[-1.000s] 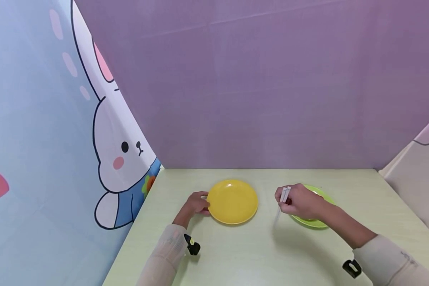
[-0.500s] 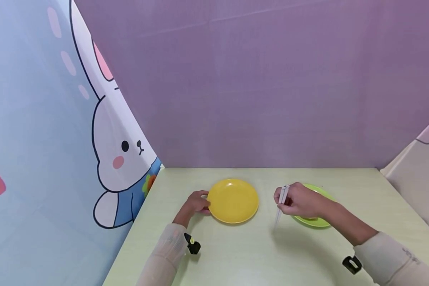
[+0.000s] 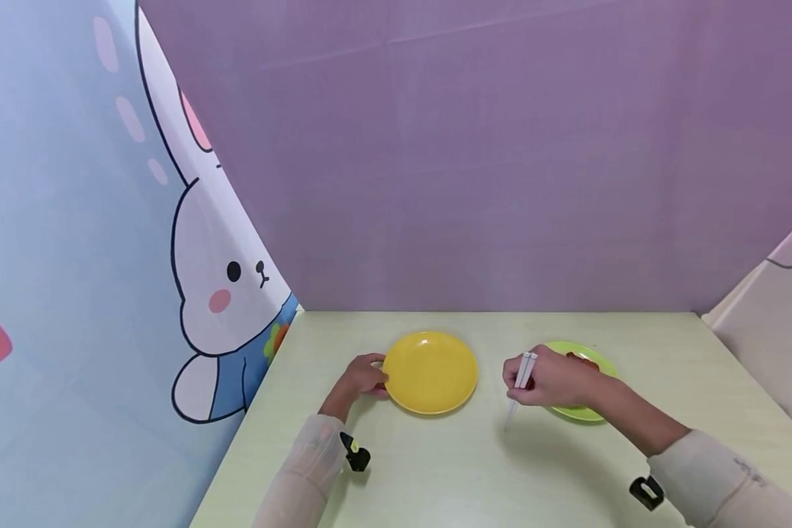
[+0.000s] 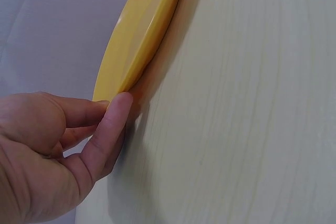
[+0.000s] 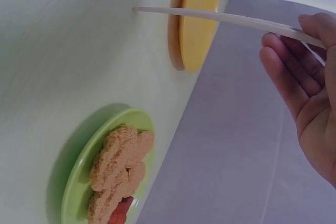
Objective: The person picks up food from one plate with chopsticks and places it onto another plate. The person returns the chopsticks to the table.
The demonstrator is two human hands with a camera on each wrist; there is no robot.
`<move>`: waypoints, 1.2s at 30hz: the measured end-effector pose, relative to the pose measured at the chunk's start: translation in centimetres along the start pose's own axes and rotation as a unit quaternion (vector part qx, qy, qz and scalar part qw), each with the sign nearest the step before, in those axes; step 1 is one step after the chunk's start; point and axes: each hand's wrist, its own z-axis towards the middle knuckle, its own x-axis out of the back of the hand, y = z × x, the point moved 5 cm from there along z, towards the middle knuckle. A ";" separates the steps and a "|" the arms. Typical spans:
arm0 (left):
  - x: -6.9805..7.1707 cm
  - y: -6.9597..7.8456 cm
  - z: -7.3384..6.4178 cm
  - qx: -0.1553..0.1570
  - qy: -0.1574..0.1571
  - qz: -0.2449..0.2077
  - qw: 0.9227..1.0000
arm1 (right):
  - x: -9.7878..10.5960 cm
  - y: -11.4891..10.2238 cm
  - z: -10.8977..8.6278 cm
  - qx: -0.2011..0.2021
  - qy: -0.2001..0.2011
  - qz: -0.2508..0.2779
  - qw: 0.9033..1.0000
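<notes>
My left hand (image 3: pixel 364 375) pinches the left rim of a round yellow plate (image 3: pixel 430 372), which lies on the table. In the left wrist view the thumb and fingers meet at the plate's edge. My right hand (image 3: pixel 553 375) holds a pair of pale chopsticks (image 3: pixel 521 372) above the table, tips pointing down. Nothing is between the tips. Beneath and behind this hand is a green plate (image 3: pixel 559 347), partly hidden by the wrist. In the right wrist view it bears breaded brown food pieces (image 5: pixel 113 161) and a red piece (image 5: pixel 121 212).
The pale wooden table (image 3: pixel 435 469) ends at a purple cloth wall (image 3: pixel 475 169). A blue cloth (image 3: pixel 72 220) with a cartoon rabbit hangs at the left. Black cameras are strapped to both wrists.
My right hand has shifted slightly left and downward with the chopsticks, uncovering more of the green plate and its food. The left hand and yellow plate stay in place.
</notes>
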 end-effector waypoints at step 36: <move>0.3 -0.2 -0.6 -0.001 -0.006 0.004 1.000 | 1.3 3.5 -2.7 -0.024 0.193 0.107 0.975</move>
